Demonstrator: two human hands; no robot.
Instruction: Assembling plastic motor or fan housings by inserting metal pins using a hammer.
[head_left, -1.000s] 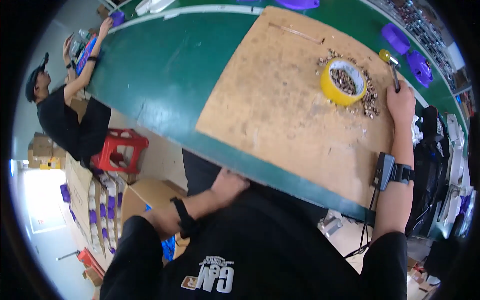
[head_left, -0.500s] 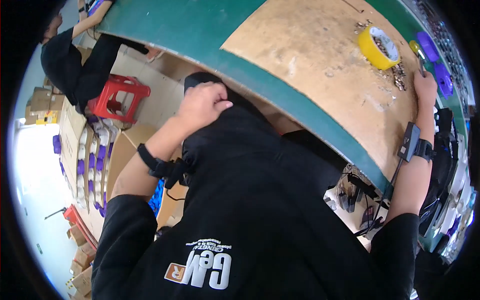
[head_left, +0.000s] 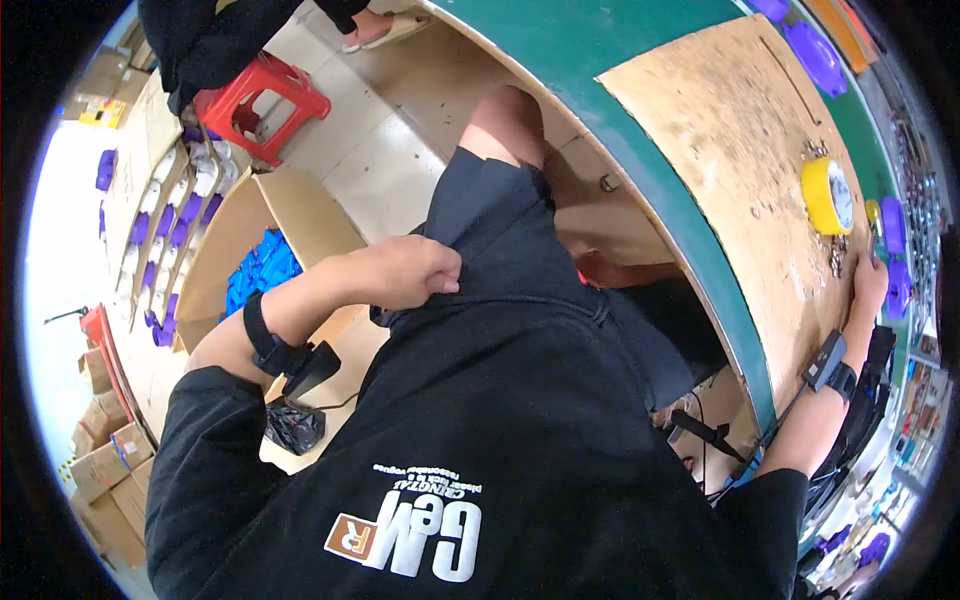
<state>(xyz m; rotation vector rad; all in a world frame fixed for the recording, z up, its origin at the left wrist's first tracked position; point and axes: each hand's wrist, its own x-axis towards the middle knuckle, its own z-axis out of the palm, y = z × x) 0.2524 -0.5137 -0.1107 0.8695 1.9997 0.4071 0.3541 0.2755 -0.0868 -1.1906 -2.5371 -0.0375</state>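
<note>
My left hand (head_left: pixel 415 272) is closed over my lap, thumb and fingers pinched against the black cloth (head_left: pixel 490 215) of my clothing. Out at the right, my right hand (head_left: pixel 870 283) rests by the edge of the worn brown board (head_left: pixel 720 130). Its fingers are closed around a slim tool (head_left: pixel 876 232) with a yellowish end; its exact kind is too small to tell. Beside that hand lie small metal pieces (head_left: pixel 838 258) and a yellow tape roll (head_left: pixel 820 197), standing on the board. Purple plastic parts (head_left: pixel 893 226) sit just past the tool.
The board lies on a green-topped table (head_left: pixel 690 215). At the left stand a red stool (head_left: pixel 262 105), with a person partly in view, and an open carton (head_left: pixel 335 215) of blue pieces (head_left: pixel 262 268). Brown boxes (head_left: pixel 110 460) are stacked lower left. A thin rod (head_left: pixel 790 80) lies on the board.
My view has turned, so the table appears farther right. My left hand has drawn back from the knee toward my waist, and more of the bare leg shows. The right hand remains by the board's edge.
</note>
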